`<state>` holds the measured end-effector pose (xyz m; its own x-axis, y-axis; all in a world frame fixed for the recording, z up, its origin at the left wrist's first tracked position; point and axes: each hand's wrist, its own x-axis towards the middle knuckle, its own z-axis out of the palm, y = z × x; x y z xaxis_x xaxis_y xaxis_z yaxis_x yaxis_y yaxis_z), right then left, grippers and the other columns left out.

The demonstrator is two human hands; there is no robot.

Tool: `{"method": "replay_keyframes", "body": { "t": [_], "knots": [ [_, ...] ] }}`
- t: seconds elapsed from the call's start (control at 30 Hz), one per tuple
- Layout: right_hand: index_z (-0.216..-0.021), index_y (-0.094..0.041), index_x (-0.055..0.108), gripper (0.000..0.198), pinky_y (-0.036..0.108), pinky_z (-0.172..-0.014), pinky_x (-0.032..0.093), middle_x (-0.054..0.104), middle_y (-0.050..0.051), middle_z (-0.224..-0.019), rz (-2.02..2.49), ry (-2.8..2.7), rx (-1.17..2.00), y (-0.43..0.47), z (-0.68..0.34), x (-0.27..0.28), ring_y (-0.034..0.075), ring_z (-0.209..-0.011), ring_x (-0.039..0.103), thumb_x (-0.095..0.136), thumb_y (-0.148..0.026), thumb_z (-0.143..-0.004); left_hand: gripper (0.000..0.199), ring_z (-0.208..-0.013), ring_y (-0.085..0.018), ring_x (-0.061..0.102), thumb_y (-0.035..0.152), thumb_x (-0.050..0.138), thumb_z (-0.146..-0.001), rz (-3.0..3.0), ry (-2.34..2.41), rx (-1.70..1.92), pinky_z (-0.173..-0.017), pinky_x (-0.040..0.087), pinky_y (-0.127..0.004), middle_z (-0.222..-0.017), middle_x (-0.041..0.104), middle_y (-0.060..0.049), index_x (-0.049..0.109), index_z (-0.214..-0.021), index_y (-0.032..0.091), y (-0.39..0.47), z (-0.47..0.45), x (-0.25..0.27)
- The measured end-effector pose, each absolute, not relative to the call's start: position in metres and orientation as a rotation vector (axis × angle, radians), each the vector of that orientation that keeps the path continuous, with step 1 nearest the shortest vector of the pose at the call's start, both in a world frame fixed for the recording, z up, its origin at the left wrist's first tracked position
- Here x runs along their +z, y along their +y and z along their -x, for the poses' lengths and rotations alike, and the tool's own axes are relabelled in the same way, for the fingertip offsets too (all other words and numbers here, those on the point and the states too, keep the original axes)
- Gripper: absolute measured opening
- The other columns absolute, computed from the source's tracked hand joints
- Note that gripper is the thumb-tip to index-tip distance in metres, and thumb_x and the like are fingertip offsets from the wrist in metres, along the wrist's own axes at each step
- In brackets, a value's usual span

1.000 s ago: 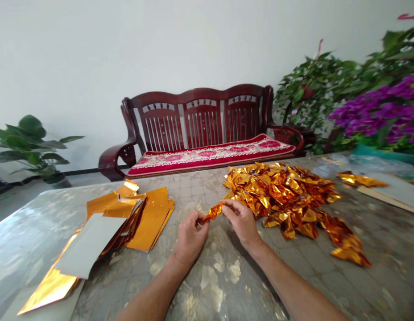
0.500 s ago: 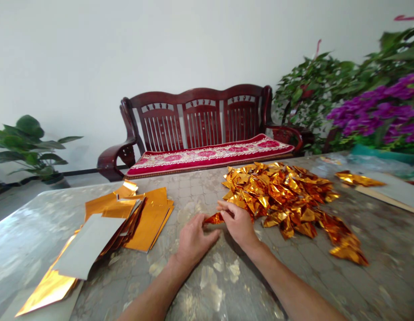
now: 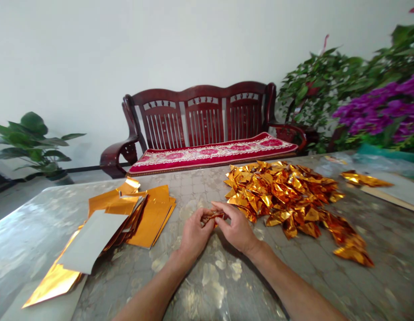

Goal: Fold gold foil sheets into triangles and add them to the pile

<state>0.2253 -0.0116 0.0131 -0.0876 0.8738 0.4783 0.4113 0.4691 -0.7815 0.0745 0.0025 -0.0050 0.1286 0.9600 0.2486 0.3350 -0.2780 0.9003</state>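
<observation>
Between my two hands is a small piece of folded gold foil paper (image 3: 215, 216), mostly covered by the fingers. My left hand (image 3: 197, 229) grips its left end, thumb and fingers closed. On its right end, my right hand (image 3: 235, 226) pinches with the thumb below and fingers above. Just beyond my right hand lies a heap of folded gold foil pieces (image 3: 280, 191), pointed and shiny. To the left of my left hand are loose stacks of flat gold foil sheets (image 3: 150, 218), with a sheet showing its grey back (image 3: 93, 243) on top.
The patterned grey table (image 3: 193, 294) spans the front. One folded foil piece (image 3: 366, 179) rests on a pale board (image 3: 394, 191) at the right, near clear plastic (image 3: 334, 162). Behind stand a wooden bench (image 3: 207, 116), purple flowers (image 3: 377, 109) and a potted plant (image 3: 35, 147).
My hands have drawn closer together around the foil piece, which is now more hidden. The right fingers have moved slightly left. The view has shifted a little.
</observation>
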Motion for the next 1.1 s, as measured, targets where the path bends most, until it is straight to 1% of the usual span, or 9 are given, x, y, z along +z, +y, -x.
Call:
{"method": "replay_keyframes", "body": {
  "t": [0.13, 0.2, 0.3, 0.4, 0.53, 0.8, 1.1],
  "knots": [
    [-0.120, -0.023, 0.067, 0.045, 0.033, -0.085, 0.056, 0.072, 0.006, -0.111, 1.053, -1.602, 0.700, -0.0117, -0.2235, 0.0145, 0.021, -0.099, 0.067, 0.057, -0.015, -0.077, 0.009, -0.063, -0.016, 0.062, 0.025, 0.062, -0.078, -1.658, 1.312, 1.136, -0.060, 0.042, -0.024, -0.070, 0.069, 0.001, 0.069, -0.084, 0.021, 0.0030, -0.0729, -0.0047],
    [-0.116, -0.021, 0.069, 0.040, 0.033, -0.082, 0.056, 0.072, 0.007, -0.110, 1.052, -1.529, 0.750, -0.0105, -0.2231, 0.0144, 0.021, -0.099, 0.068, 0.058, -0.019, -0.078, 0.011, -0.062, -0.015, 0.061, 0.026, 0.060, -0.080, -1.622, 1.322, 1.153, -0.059, 0.042, -0.023, -0.068, 0.068, 0.002, 0.069, -0.082, 0.021, 0.0033, -0.0729, -0.0044],
    [-0.104, -0.019, 0.072, 0.028, 0.033, -0.079, 0.056, 0.074, 0.008, -0.101, 1.106, -1.426, 0.799, -0.0076, -0.2235, 0.0126, 0.021, -0.091, 0.069, 0.060, -0.026, -0.080, 0.011, -0.062, -0.014, 0.060, 0.025, 0.058, -0.081, -1.600, 1.341, 1.214, -0.061, 0.043, -0.023, -0.069, 0.068, 0.002, 0.069, -0.081, 0.020, 0.0030, -0.0738, -0.0029],
    [-0.097, -0.019, 0.074, 0.024, 0.034, -0.078, 0.055, 0.076, 0.007, -0.093, 1.144, -1.393, 0.803, -0.0056, -0.2232, 0.0107, 0.022, -0.085, 0.069, 0.061, -0.030, -0.080, 0.011, -0.060, -0.013, 0.057, 0.025, 0.059, -0.081, -1.618, 1.359, 1.262, -0.060, 0.041, -0.022, -0.069, 0.067, 0.002, 0.070, -0.082, 0.020, 0.0015, -0.0743, -0.0011],
    [-0.092, -0.019, 0.075, 0.021, 0.034, -0.080, 0.053, 0.076, 0.007, -0.092, 1.156, -1.424, 0.748, -0.0062, -0.2205, 0.0112, 0.022, -0.085, 0.068, 0.063, -0.030, -0.079, 0.012, -0.060, -0.013, 0.055, 0.028, 0.060, -0.082, -1.691, 1.389, 1.265, -0.060, 0.039, -0.023, -0.068, 0.065, 0.002, 0.070, -0.083, 0.021, -0.0009, -0.0736, -0.0004],
    [-0.086, -0.019, 0.076, 0.017, 0.031, -0.075, 0.052, 0.075, 0.006, -0.085, 1.163, -1.447, 0.751, -0.0070, -0.2201, 0.0128, 0.020, -0.080, 0.067, 0.063, -0.029, -0.080, 0.013, -0.066, -0.014, 0.056, 0.028, 0.059, -0.084, -1.818, 1.393, 1.260, -0.063, 0.040, -0.024, -0.073, 0.066, 0.001, 0.070, -0.083, 0.021, -0.0032, -0.0736, 0.0002],
    [-0.087, -0.018, 0.076, 0.019, 0.030, -0.073, 0.052, 0.075, 0.006, -0.084, 1.163, -1.450, 0.758, -0.0065, -0.2214, 0.0135, 0.020, -0.078, 0.068, 0.063, -0.029, -0.079, 0.015, -0.068, -0.013, 0.057, 0.028, 0.057, -0.085, -1.823, 1.412, 1.216, -0.066, 0.041, -0.024, -0.074, 0.065, 0.001, 0.069, -0.085, 0.020, -0.0035, -0.0737, 0.0002]
  ]
}}
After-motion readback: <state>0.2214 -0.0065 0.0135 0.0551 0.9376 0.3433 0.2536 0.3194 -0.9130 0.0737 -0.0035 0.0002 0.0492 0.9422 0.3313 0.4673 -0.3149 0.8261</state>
